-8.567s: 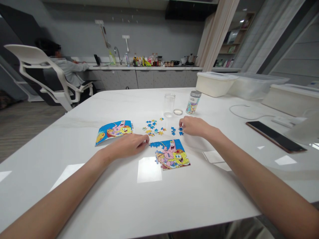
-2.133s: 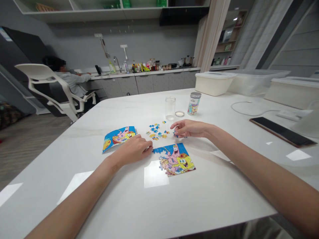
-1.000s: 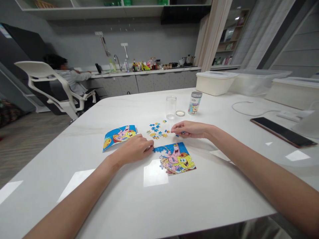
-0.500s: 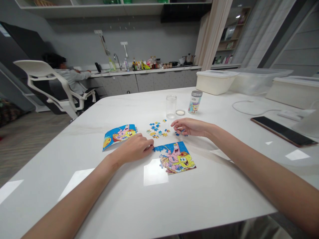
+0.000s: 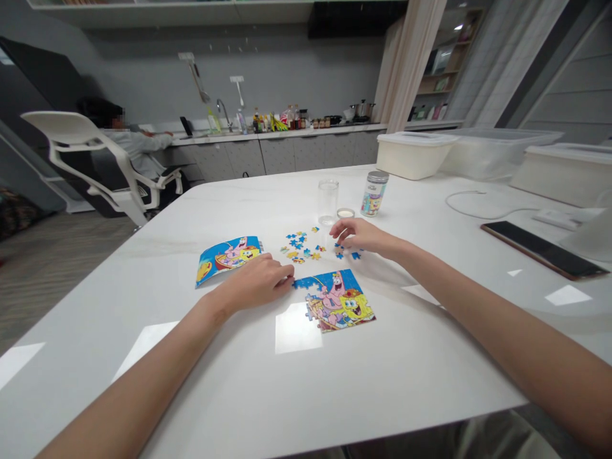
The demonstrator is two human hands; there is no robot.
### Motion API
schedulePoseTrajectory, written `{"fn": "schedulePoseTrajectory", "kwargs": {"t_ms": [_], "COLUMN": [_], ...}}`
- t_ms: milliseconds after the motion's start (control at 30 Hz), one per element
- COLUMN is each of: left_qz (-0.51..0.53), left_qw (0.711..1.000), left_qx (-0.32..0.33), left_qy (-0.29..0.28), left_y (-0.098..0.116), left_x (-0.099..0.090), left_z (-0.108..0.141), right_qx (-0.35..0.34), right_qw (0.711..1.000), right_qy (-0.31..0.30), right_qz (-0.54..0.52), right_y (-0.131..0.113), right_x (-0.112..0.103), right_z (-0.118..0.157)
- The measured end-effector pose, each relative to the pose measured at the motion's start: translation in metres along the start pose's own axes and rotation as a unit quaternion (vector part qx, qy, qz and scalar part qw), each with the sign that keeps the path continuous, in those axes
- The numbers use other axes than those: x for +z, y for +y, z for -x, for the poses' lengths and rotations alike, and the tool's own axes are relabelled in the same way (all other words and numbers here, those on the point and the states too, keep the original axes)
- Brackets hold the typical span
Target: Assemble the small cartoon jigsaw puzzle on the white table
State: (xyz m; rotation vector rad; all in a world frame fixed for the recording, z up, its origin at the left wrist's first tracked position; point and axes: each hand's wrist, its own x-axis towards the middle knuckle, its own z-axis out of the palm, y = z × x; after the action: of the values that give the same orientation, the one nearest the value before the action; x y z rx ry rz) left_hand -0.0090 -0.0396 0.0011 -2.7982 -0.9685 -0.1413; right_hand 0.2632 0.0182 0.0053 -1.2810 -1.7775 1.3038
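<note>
A partly joined cartoon puzzle (image 5: 342, 303) lies flat on the white table (image 5: 401, 395), its left side ragged. At its upper left edge rests my left hand (image 5: 261, 280), fingers closed; what they pinch, if anything, is hidden. Behind that hand a curved picture sheet (image 5: 227, 258) shows the same cartoon. My right hand (image 5: 361, 236) hovers by a few blue pieces (image 5: 356, 255), its fingers curled apart with nothing visible between them. Several loose pieces (image 5: 299, 242) are scattered between the two hands, beyond the puzzle.
Behind the pieces stand a clear jar (image 5: 327, 201), a round lid (image 5: 345, 213) and a labelled can (image 5: 374, 194). A phone (image 5: 542, 248), a cable and storage boxes (image 5: 414, 156) are at the right. A person sits on a white chair (image 5: 71, 134) at the back left.
My right hand has moved slightly up and away from me, uncovering more of the blue pieces. My left hand stays at the puzzle's edge.
</note>
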Motion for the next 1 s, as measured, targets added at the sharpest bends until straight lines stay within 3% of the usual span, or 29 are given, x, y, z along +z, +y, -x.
{"fn": "schedulePoseTrajectory", "kwargs": {"t_ms": [167,367,600,867,1000], "left_qz": [-0.004,-0.003,-0.005,-0.007,-0.007], "left_qw": [1.000,1.000,1.000,1.000,1.000], "left_qx": [-0.006,-0.005,-0.001,0.004,-0.029], "left_qy": [-0.011,-0.010,-0.005,-0.007,0.009], "left_y": [0.000,0.000,0.000,0.000,0.004], "left_x": [0.000,-0.001,-0.001,0.000,0.001], "left_z": [0.000,-0.001,-0.001,0.000,-0.001], "right_qx": [-0.052,-0.076,-0.060,0.003,0.016], "right_qw": [0.981,0.970,0.984,0.999,0.995], "right_qy": [-0.003,-0.005,-0.021,-0.038,-0.065], "right_qz": [0.188,0.229,0.165,-0.011,-0.073], "right_y": [0.012,0.016,0.012,-0.005,-0.013], "right_x": [-0.003,-0.002,0.000,0.009,0.016], "right_z": [-0.008,-0.009,-0.008,0.004,0.009]}}
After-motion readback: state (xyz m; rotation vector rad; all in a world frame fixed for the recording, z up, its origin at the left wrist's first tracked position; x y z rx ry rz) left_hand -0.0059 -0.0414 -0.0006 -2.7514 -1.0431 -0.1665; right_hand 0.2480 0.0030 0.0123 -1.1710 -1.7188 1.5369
